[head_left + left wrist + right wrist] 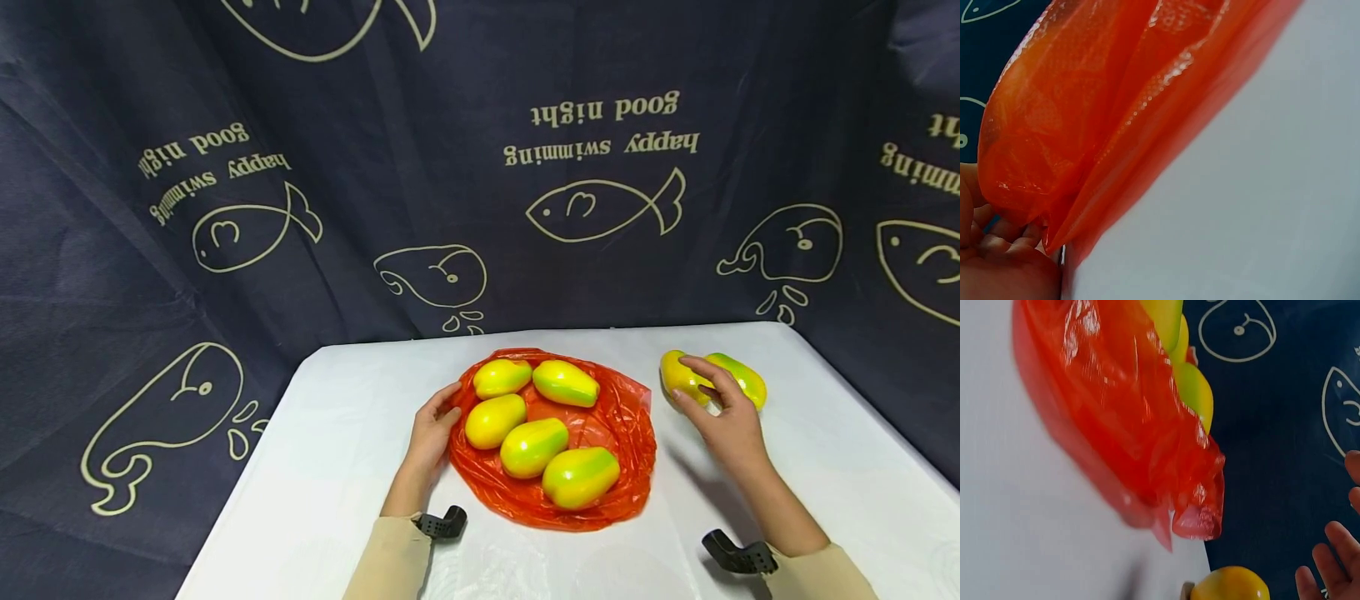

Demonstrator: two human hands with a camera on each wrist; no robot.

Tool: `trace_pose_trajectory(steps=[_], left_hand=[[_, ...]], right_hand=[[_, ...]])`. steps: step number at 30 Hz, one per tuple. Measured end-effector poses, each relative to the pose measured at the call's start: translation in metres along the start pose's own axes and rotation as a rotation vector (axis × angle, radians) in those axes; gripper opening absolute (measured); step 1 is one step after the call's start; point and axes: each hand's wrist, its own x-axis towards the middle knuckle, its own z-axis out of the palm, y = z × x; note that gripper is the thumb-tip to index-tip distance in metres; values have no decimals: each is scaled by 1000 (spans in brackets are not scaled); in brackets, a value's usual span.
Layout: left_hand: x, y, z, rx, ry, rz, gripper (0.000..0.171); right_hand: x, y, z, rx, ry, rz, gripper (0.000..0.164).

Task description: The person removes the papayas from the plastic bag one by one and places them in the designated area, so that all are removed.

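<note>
On the white table, a red plastic bag (633, 433) lies spread open with several glossy yellow-green papayas (534, 447) in it. My left hand (429, 433) is at the bag's left rim, fingers loosely bent; in the left wrist view its fingertips meet the bag's gathered edge (1054, 231). To the right of the bag are two more papayas, one on the left (678, 379) and one on the right (746, 379). Over them my right hand (727, 417) reaches with thumb and fingers parted. The right wrist view shows its fingers (1341, 550) spread, apart from a yellow papaya (1232, 584).
The white table (337, 467) ends at a dark blue curtain (420, 150) printed with fish and whales, which rises behind and on both sides. A black wrist camera mount (442, 523) sits on the left wrist, another (738, 554) on the right.
</note>
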Motion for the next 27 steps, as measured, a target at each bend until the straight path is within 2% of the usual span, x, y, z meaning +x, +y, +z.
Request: trace_pose_trajectory(steps=[9,18,27], left_hand=[[1,-1,0,-2,0,7,45],[1,0,0,-5,-5,8,45],[0,-1,0,-10,-9,13,45]], right_hand=[[-7,-12,7,8,-168,5,55],[-11,-11,14,132,-330,-84,52],[-18,-14,22,134,-459,-35,51]])
